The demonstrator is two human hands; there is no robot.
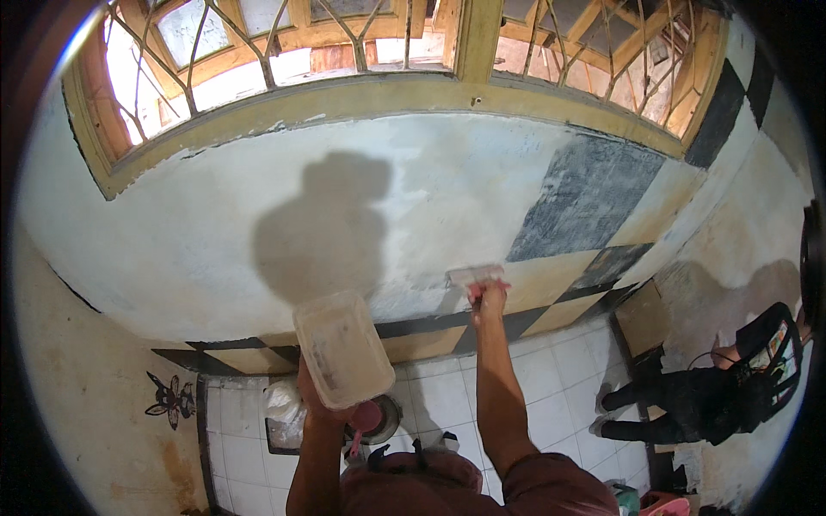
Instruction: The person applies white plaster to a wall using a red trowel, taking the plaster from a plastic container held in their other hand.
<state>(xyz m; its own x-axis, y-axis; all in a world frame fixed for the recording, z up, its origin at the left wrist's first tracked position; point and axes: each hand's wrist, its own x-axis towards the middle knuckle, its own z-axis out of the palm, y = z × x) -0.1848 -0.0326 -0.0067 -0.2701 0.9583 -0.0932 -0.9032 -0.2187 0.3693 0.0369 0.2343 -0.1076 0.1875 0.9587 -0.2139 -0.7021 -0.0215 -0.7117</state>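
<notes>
2 bare hands are raised toward a wall (284, 198) that is coated in patchy white, with grey, black and cream diamond panels left uncovered at the right. The right hand (489, 298) is closed around the pink handle of a wide scraper (475, 274), whose pale blade is pressed flat against the wall at the edge between the white coat and a cream panel. The left hand (315, 397) is wrapped from below around a rectangular translucent plastic tub (342, 347), smeared white inside, which is held tilted with its open side toward the camera, nearer than the wall and left of the scraper. How tightly the left fingers are closed cannot be told, as the tub hides most of them. Near the lower edge, on the white tiled floor (559, 370), a round bucket (383, 419) is seen just beside a white plastic bag (282, 402). At the far right, another person (714, 391) in dark clothes is seen low against the wall. Above the wall, a window (387, 43) with a yellowed wooden frame and curved bars is seen.
</notes>
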